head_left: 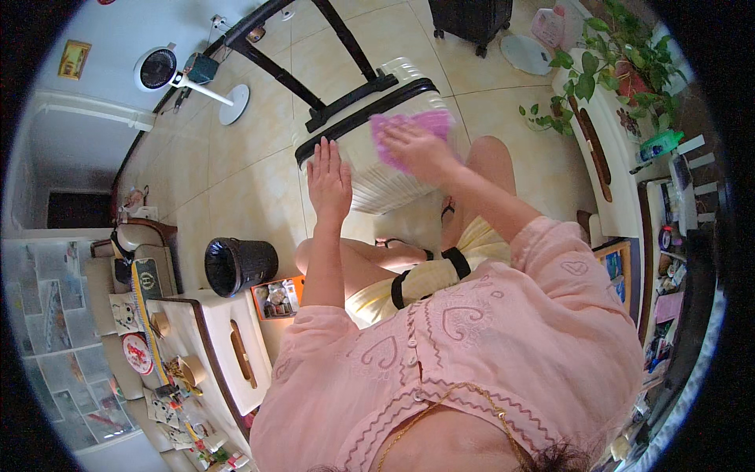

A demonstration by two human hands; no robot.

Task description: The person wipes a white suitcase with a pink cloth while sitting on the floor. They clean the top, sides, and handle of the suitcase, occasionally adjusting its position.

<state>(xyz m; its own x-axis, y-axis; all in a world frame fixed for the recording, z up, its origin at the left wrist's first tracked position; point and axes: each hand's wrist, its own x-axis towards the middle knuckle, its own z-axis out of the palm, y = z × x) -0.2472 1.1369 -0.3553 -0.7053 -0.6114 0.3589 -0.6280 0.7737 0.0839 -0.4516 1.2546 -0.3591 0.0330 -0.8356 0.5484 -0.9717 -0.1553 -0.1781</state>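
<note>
A cream ribbed suitcase (385, 188) with black trim stands on the floor in front of my knees. Its black telescopic handle (351, 41) is pulled up and leans toward the upper left. My left hand (329, 180) lies flat against the suitcase's near left side, fingers straight and holding nothing. Under my right hand (418, 151) is a pink cloth (432, 122), pressed to the suitcase near its black-trimmed edge. The right fingers are stretched out over the cloth, which spreads past them on the right.
A black trash bin (255, 266) and an orange box (280, 298) sit to my left by a white drawer unit (222, 341). A white fan (208, 89) stands at far left. Far off are a black suitcase (470, 20) and a round white scale (525, 55). A leafy plant (590, 75) overhangs the right cabinet.
</note>
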